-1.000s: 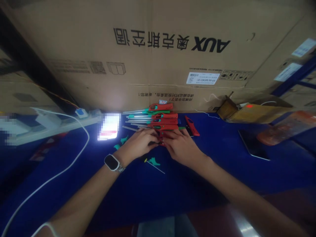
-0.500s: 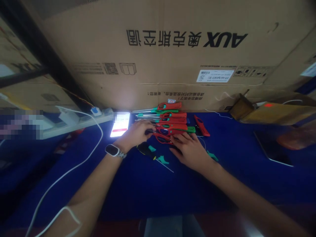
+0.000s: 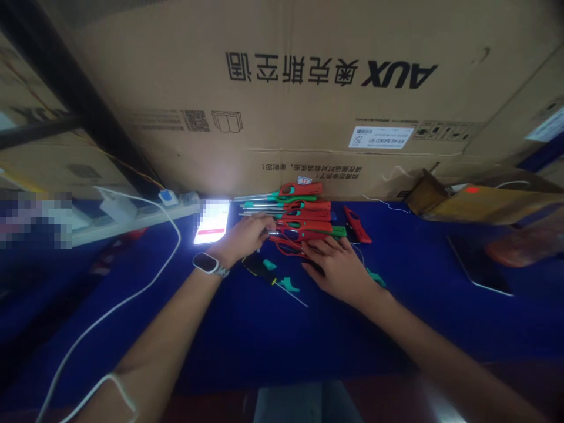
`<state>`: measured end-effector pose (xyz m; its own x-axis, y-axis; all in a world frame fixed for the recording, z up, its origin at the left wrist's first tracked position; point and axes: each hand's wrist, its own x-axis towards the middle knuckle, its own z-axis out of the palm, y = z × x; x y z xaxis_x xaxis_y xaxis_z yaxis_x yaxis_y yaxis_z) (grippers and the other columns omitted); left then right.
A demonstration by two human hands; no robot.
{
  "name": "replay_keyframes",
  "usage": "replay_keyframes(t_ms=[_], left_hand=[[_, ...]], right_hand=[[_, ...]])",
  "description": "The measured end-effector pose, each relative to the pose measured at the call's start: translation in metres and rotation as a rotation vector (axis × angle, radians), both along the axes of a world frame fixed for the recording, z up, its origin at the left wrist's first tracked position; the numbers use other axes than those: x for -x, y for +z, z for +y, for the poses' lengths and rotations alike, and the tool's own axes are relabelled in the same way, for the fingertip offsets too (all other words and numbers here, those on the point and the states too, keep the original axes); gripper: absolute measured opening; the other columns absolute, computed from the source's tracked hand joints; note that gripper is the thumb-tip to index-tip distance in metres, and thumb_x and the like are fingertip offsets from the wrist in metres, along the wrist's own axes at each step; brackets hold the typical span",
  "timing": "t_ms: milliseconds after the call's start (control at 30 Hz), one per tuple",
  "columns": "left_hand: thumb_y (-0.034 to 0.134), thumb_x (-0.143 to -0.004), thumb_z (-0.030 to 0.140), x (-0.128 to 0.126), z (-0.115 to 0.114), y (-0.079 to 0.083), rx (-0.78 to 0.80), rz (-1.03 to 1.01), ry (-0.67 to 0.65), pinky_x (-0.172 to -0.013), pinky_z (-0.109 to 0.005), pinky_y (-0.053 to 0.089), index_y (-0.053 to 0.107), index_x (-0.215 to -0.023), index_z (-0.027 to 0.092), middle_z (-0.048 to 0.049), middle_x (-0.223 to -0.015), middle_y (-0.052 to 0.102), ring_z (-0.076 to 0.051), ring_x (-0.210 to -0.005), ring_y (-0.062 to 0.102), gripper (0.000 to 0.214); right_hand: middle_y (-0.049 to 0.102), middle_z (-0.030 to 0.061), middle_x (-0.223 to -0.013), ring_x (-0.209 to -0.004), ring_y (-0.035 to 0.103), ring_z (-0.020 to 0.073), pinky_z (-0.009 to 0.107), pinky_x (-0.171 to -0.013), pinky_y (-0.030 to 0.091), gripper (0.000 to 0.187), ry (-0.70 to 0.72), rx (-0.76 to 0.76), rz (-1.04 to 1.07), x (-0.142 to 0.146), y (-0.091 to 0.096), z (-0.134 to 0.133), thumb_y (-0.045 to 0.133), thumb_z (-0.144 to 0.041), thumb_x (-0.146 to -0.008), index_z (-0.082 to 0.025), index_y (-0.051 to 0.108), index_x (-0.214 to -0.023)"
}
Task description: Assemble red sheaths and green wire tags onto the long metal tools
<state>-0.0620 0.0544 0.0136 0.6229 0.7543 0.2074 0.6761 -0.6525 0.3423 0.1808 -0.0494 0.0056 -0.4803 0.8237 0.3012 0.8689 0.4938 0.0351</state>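
Observation:
Several gas lighters (image 3: 308, 207), with red or green handles and long metal rods, lie side by side with their rods to the left. My left hand (image 3: 249, 238) is closed, its fingers pinching the front end of the nearest red lighter (image 3: 288, 245). Curled over the handle end of that lighter is my right hand (image 3: 337, 267), hiding part of it, thumb toward me. Closer to me a black and yellow screwdriver (image 3: 259, 270) rests beside loose green plastic pieces (image 3: 288, 284). A red handle shell (image 3: 358, 224) lies apart on the right.
A lit phone (image 3: 212, 222) lies left of the lighters, near a power strip (image 3: 132, 220) and a white cable (image 3: 154, 282). Behind stands a large cardboard box (image 3: 282, 106). To the right are a dark phone-like slab (image 3: 478, 270) and an open carton (image 3: 462, 202) on the blue cloth (image 3: 247, 341).
The view has shifted slightly. My left fingers have moved a little at the lighter's front end, where its metal rod shows more clearly. My right hand stays on the handle.

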Motion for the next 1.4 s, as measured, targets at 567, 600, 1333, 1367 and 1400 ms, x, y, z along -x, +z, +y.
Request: replay_keyframes(t_ms=[567,600,1333,1367,1400], left_hand=[[0.054,-0.086,0.005,0.008,0.001,-0.001,0.014,-0.084,-0.034,-0.089,-0.037,0.050,0.067,-0.097,0.018,-0.0064,-0.103,0.066,-0.021,-0.096,0.063,0.022],[0.053,-0.087,0.005,0.008,0.000,0.000,-0.001,-0.091,-0.038,-0.090,-0.037,0.050,0.067,-0.097,0.019,-0.0062,-0.103,0.067,-0.021,-0.097,0.063,0.022],[0.049,-0.088,0.006,0.003,-0.005,-0.004,-0.021,-0.072,-0.031,-0.093,-0.039,0.050,0.066,-0.100,0.020,-0.0065,-0.109,0.069,-0.024,-0.104,0.065,0.025],[0.049,-0.088,0.006,0.003,-0.005,-0.004,-0.022,-0.059,-0.023,-0.092,-0.039,0.050,0.066,-0.100,0.021,-0.0066,-0.109,0.068,-0.024,-0.105,0.065,0.025],[0.049,-0.087,0.006,0.003,-0.005,-0.003,-0.025,-0.050,-0.017,-0.092,-0.039,0.051,0.066,-0.100,0.021,-0.0066,-0.109,0.068,-0.024,-0.105,0.065,0.025]], right_hand=[[0.069,0.0080,-0.123,-0.112,0.056,0.0271,0.043,-0.087,0.035,0.037,-0.004,-0.001,-0.012,-0.001,0.001,0.000,0.051,-0.034,-0.099,-0.018,0.064,-0.129],[0.069,0.0084,-0.123,-0.112,0.056,0.0272,0.043,-0.087,0.035,0.037,-0.005,-0.001,-0.012,-0.001,0.001,0.000,0.051,-0.034,-0.099,-0.018,0.064,-0.129],[0.069,0.0132,-0.106,-0.102,0.056,0.0285,0.041,-0.085,0.032,0.022,-0.002,-0.007,-0.005,0.052,0.028,0.035,0.061,-0.036,-0.091,-0.018,0.070,-0.099],[0.069,0.0126,-0.103,-0.102,0.056,0.0283,0.041,-0.086,0.031,0.019,-0.009,-0.004,-0.005,0.055,0.026,0.039,0.062,-0.033,-0.091,-0.018,0.071,-0.095],[0.069,0.0118,-0.101,-0.102,0.056,0.0280,0.041,-0.086,0.030,0.017,-0.003,-0.001,-0.001,0.056,0.024,0.043,0.061,-0.032,-0.091,-0.018,0.072,-0.092]])
